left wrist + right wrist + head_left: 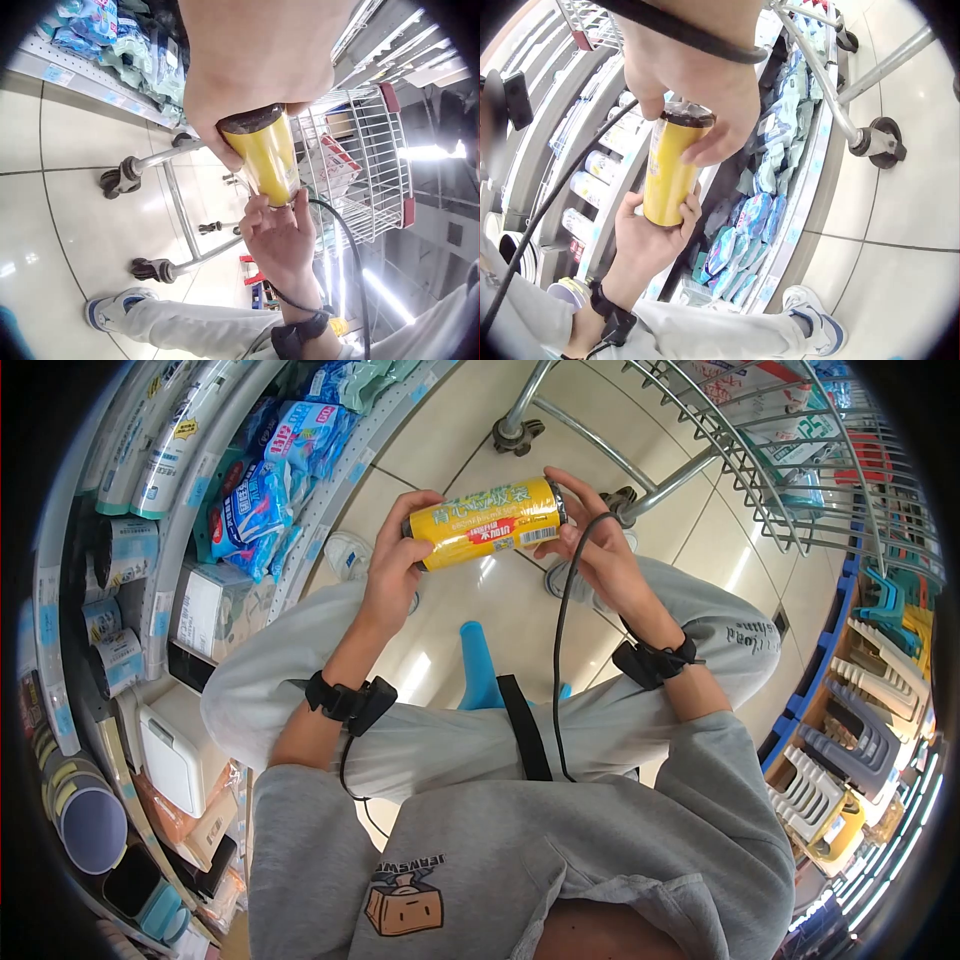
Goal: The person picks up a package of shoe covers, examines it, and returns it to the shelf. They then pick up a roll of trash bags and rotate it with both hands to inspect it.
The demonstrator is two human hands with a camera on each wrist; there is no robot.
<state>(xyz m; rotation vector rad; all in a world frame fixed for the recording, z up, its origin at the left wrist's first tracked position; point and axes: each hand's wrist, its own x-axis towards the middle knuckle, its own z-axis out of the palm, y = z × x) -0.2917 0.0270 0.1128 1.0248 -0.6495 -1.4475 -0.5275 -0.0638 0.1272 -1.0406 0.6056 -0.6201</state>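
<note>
A roll of garbage bags (485, 525) in a yellow printed wrapper, black at both ends, is held lengthwise over my lap. My left hand (392, 555) grips its left end, thumb on the near side of the wrapper. At the other end, my right hand (605, 555) pinches the roll between thumb and fingers. In the left wrist view, the black end of the roll (255, 120) shows under the left hand (255, 60). The right wrist view has the right hand (697, 82) over one end and the left hand (649, 240) cupped around the other.
A metal shopping cart (640, 490) on casters stands ahead to the right, with packages inside. Left of me, shelves hold blue packets (250, 510), white rolls (180, 450) and bins (92, 825). Plastic stools (860, 730) are stacked at right. A black cable (560, 660) hangs from the right hand.
</note>
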